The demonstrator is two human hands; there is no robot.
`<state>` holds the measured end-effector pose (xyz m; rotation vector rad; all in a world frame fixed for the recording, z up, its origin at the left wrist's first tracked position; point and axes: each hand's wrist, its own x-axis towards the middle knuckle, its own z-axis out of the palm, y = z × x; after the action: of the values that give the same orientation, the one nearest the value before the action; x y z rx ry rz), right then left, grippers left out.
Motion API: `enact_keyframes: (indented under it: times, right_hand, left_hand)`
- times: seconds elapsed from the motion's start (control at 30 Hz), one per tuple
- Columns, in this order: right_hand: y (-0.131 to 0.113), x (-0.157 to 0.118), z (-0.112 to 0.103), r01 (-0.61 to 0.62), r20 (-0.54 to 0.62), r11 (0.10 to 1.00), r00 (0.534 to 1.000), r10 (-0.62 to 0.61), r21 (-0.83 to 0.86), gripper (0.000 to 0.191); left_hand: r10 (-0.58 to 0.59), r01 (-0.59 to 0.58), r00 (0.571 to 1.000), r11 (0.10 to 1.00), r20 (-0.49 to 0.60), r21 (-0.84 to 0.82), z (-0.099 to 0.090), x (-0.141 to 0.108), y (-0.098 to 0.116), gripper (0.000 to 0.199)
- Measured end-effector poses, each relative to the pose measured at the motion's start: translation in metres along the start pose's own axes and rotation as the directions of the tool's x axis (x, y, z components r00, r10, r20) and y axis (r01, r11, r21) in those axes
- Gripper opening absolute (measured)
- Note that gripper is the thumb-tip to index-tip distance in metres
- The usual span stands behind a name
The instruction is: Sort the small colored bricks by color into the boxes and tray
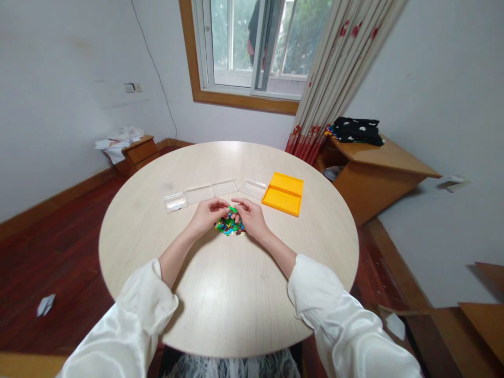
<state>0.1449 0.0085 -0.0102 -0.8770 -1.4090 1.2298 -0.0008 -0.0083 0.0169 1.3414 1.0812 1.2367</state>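
A small heap of mixed coloured pieces, green, blue, yellow, brown and white, lies at the middle of the round table. My left hand is over the heap's left side, its thumb and fingers closed at a green piece. From the right, my right hand meets the same green piece with bent fingers. Both hands are at this piece, just above the heap. The fingertips partly hide it, and its shape is too small to tell.
Behind my hands stand clear plastic boxes in a row, a smaller clear box at its left end. An open yellow case lies right of them. Beyond the table are a tilted wooden cabinet and a curtain.
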Motion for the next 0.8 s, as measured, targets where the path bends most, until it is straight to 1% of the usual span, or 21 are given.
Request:
enact_keyframes:
  times: [0.13,0.23,0.4,0.63,0.73,0.8]
  right_hand:
    - [-0.0014,0.0018,-0.0012,0.007,-0.042,0.999,0.999,-0.006,0.044,0.035]
    - [-0.0014,0.0015,-0.0010,0.004,-0.050,0.999,0.999,-0.001,0.051,0.037]
    - [0.0000,0.0004,0.0004,-0.013,-0.056,0.999,0.998,0.015,0.039,0.030]
    - [0.0010,0.0030,-0.0031,-0.011,-0.101,1.000,0.995,0.012,0.013,0.023]
    - [0.0008,0.0029,-0.0043,-0.001,-0.095,1.000,0.996,0.001,0.000,0.023]
    - [0.0002,0.0028,-0.0044,-0.002,-0.100,1.000,0.995,0.002,0.000,0.026]
  left_hand:
    - [0.013,-0.013,0.998,1.000,-0.061,0.010,0.0007,0.0000,-0.0005,0.019]
    - [0.011,-0.011,0.995,1.000,-0.095,0.005,0.0015,0.0001,-0.0004,0.016]
    - [-0.005,0.002,0.994,0.999,-0.110,-0.033,0.0045,-0.0008,0.0014,0.016]
    - [-0.077,0.075,0.997,0.995,-0.025,-0.071,0.0069,-0.0046,0.0051,0.029]
    - [-0.128,0.130,0.991,0.990,0.044,-0.048,0.0073,-0.0050,0.0050,0.032]
    - [-0.158,0.163,0.985,0.984,0.070,-0.066,0.0070,-0.0047,0.0041,0.032]
